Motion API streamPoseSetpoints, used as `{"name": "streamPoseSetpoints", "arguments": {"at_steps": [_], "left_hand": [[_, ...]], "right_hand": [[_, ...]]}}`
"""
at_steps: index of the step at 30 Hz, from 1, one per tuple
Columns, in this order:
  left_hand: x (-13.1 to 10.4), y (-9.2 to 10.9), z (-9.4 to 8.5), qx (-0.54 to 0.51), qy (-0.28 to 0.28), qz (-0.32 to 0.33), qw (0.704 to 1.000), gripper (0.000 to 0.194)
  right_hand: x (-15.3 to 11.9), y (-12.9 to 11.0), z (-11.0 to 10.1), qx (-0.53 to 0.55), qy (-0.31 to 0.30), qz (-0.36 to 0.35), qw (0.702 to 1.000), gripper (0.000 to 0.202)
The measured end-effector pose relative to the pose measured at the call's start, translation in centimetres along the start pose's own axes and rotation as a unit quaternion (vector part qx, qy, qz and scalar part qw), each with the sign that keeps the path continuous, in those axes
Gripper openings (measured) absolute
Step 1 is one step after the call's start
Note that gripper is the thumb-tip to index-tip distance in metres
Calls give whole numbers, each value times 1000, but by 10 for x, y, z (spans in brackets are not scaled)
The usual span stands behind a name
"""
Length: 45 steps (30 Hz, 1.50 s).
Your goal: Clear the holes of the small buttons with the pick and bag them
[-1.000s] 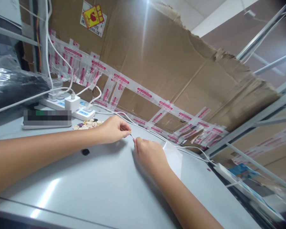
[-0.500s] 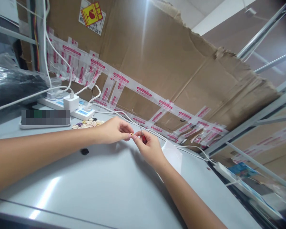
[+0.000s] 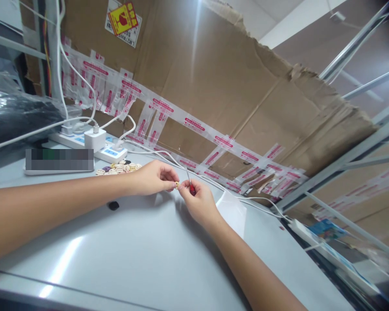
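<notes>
I see one strip, one pile near my left hand, pinching one piece; right hand grips one tool.

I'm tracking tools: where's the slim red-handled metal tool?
In the head view, the red-handled tool is in the right hand, right of the small yellowish piece.

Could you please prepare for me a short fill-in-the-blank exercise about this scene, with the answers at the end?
1. While the left hand pinches a small yellowish piece, the red-handled tool is in the ____ hand.
2. The small object lying on the table, just below the left forearm in the picture, is coloured ____.
3. The large brown sheet behind the table is made of ____.

Missing words: right; black; cardboard.
</notes>
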State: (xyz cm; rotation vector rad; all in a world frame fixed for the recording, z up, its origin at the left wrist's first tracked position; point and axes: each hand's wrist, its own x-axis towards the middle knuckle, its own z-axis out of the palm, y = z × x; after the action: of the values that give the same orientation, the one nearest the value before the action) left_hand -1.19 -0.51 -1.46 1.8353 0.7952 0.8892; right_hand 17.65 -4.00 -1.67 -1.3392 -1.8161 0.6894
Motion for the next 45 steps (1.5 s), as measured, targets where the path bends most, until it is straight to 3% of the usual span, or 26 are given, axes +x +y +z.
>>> {"name": "streamPoseSetpoints", "arguments": {"at_steps": [7, 15, 27, 37, 45], "left_hand": [[-1, 4, 0, 9, -17, 7, 1000, 20], [-1, 13, -5, -20, 26, -35, 999, 20], [-6, 10, -2, 81, -47, -29, 995, 21], [-7, 11, 6, 218, -12, 8, 976, 18], [-2, 22, 16, 277, 17, -38, 960, 9]], "right_hand": [[-2, -3, 0, 41, -26, 1, 999, 26], [2, 2, -4, 61, -11, 34, 997, 23], [-1, -1, -4, 23, -34, 18, 999, 28], [1, 4, -3, -21, -52, 0, 998, 23], [7, 15, 0, 31, -47, 13, 998, 21]]}}
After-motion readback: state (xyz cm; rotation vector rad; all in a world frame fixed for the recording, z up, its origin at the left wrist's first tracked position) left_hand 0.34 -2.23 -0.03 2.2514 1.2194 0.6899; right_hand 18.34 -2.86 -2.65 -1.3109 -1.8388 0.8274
